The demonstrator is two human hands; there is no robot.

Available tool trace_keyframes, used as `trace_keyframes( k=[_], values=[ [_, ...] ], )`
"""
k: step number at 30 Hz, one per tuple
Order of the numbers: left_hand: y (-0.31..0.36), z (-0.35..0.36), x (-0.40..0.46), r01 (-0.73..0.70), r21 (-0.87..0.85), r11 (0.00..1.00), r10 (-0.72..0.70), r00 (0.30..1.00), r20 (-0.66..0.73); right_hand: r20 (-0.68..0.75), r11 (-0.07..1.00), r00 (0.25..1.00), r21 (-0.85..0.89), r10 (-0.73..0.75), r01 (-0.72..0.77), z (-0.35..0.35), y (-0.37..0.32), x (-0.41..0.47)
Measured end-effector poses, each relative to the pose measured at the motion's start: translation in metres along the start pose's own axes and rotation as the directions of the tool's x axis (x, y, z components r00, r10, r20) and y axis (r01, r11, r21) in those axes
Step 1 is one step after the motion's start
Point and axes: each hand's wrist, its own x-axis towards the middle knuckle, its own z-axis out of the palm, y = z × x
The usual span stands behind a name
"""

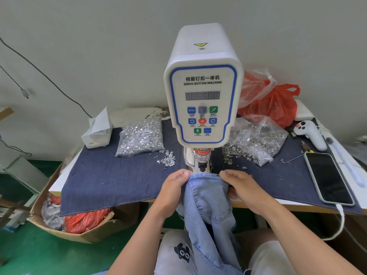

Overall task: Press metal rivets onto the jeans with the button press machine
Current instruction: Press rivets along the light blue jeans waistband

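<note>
Press die hidden behind jeans (pixel 206 197) edge, button labels on machine (pixel 202 108) too small, display digits blurred

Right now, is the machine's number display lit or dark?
Dark: the display on the machine shows only grey, unlit digits.

Both forearms reach forward from the lower edge of the view and converge toward the middle. The left hand (pixel 174 188) is curled, fingers folded under and thumb on top, pinching cloth. The right hand (pixel 239 184) mirrors it, knuckles up, fingers curled over the same edge, close beside the left.
</note>
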Motion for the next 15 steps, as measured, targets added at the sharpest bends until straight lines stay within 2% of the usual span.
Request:
trace_keyframes(
  k=[15],
  values=[
    [-0.0004,-0.0014,-0.0011,-0.005,-0.017,1.0,0.006,1.0,0.03,-0.01,0.998,0.999,-0.048,-0.036,0.035,0.0033,-0.0047,-0.004]
  ],
)
